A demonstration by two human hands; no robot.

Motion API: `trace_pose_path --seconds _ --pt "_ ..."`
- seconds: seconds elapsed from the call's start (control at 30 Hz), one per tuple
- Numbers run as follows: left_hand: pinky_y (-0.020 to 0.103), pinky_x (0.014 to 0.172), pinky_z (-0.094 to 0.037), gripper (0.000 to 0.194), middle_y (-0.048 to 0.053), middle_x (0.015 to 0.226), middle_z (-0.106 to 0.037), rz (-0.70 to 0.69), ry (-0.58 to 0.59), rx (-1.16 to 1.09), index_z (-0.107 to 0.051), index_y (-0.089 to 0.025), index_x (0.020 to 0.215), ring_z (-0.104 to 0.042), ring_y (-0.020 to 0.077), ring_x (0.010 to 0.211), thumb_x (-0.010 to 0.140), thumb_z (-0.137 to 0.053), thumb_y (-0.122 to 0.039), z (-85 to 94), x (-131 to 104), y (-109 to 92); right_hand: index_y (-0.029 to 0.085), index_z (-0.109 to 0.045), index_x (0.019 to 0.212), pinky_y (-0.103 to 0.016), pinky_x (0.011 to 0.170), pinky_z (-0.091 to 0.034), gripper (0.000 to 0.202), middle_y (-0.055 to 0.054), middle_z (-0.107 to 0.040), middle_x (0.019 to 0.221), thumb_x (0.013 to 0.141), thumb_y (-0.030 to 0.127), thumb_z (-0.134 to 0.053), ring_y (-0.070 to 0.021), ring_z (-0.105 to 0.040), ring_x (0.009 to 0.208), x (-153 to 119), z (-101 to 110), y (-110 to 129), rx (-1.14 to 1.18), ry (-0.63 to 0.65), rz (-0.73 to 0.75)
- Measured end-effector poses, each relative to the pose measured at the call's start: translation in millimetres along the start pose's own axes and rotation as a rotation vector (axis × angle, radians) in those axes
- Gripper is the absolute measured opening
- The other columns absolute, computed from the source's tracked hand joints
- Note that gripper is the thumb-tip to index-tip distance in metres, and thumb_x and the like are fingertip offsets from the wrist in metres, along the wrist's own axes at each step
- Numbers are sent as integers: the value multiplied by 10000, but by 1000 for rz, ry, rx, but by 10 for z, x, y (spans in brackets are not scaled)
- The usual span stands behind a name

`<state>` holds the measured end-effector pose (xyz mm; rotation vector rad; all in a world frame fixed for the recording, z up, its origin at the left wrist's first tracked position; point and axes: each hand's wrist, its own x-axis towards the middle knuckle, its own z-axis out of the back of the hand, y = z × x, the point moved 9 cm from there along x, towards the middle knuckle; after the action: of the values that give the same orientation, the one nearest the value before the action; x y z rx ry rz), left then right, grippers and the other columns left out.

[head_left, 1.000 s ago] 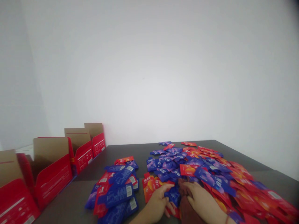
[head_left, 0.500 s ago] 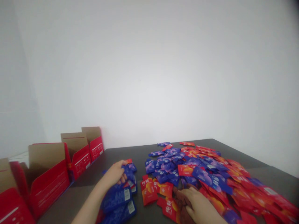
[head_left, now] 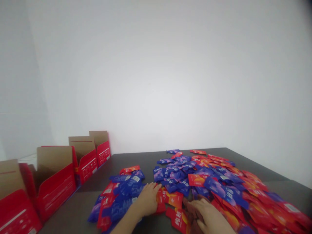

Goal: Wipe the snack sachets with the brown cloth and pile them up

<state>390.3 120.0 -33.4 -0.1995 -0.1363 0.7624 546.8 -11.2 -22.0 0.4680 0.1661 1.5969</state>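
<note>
The left hand point(head_left: 148, 201) is lying palm down with its fingers spread loosely, not gripping anything, right on the seam between the small pile point(head_left: 119, 195) of mostly blue sachets and a red sachet point(head_left: 170, 198) just to its right. Its fingertips are pointing toward the blue packets further back.

The right hand point(head_left: 209, 217) is sitting low at the bottom edge, resting on a brown cloth point(head_left: 191, 211) that's bunched up under it. Fingers are curled a bit over the cloth, but I honestly can't tell whether it's really clutching it or just lying on top. Another red packet point(head_left: 179, 221) is lying just left of that cloth, touching it.

The big heap point(head_left: 219, 182) of mixed red and blue sachets is spreading out across the right half of the dark table point(head_left: 146, 159), running from the near edge to well back.

Over on the left, a row of open red boxes point(head_left: 55, 182) with brown cardboard flaps is standing along the table's side, well apart from both hands. Plain white wall behind everything.
</note>
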Motion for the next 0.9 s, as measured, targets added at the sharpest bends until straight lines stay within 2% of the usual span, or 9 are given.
trace_pose_path --seconds 0.13,0.23,0.33,0.47,0.53,0.67,0.77,0.83,0.9 --pt "494 1073 -294 740 171 1329 -520 -36 25 76 -494 -167 1374 -461 349 1237 639 -573 -195 79 -69 53 224 -671 1126 -340 973 -365 568 -53 -691 1131 622 106 -437 -239 -572 1076 -1 -16 -15 -6 4 -7" --pt "507 1034 -331 732 175 1248 -548 -19 82 124 -547 -164 1299 -486 371 1180 576 -627 -245 135 -126 62 230 -679 1111 -334 980 -361 560 -46 -698 1120 627 97 -431 -226 -592 1050 -7 -19 5 0 6 5" --pt "497 1086 -266 744 182 1262 -537 -8 114 110 -535 -128 1265 -475 360 1199 551 -666 -290 127 -150 54 235 -681 1104 -330 980 -364 561 -34 -702 1112 625 96 -424 -216 -595 1052 -9 16 22 33 -18 20" --pt "477 1154 -97 818 168 1345 -505 -72 116 65 -385 -115 1378 -444 301 1268 638 -661 -331 89 -129 33 236 -667 1146 -310 981 -371 593 -23 -692 1147 629 104 -407 -196 -585 1091 -17 67 -4 127 -21 7" --pt "457 1152 -123 832 161 1375 -484 -96 97 62 -371 -117 1391 -425 298 1286 650 -681 -337 103 -105 42 231 -661 1160 -311 995 -366 602 -26 -687 1158 633 106 -398 -192 -584 1100 -27 84 -32 162 -15 -14" --pt "453 1079 -276 618 111 1220 -590 -103 109 52 -559 -177 1220 -512 314 1172 647 -721 -342 119 -75 69 232 -656 1169 -329 1033 -340 606 -31 -674 1190 633 113 -399 -198 -573 1128 -42 99 -50 174 -19 -28" --pt "480 1064 -281 516 96 1174 -604 -99 119 38 -628 -211 1119 -513 325 1156 654 -740 -403 108 -71 80 244 -663 1160 -345 1069 -298 609 -25 -671 1203 628 107 -400 -199 -569 1140 -35 73 -27 143 -12 -7" --pt "483 1098 -230 606 102 1235 -578 -102 94 -19 -605 -218 1183 -475 325 1210 647 -753 -459 99 -61 83 246 -676 1131 -349 1061 -309 586 -26 -679 1185 633 109 -399 -199 -576 1126 -27 53 -24 120 -12 -1" --pt "474 1140 -139 785 124 1334 -525 -91 78 -104 -517 -201 1312 -427 320 1273 628 -773 -489 60 -40 102 238 -681 1114 -348 1036 -340 562 -36 -679 1180 643 115 -399 -203 -581 1113 -20 40 -42 107 -20 -9"
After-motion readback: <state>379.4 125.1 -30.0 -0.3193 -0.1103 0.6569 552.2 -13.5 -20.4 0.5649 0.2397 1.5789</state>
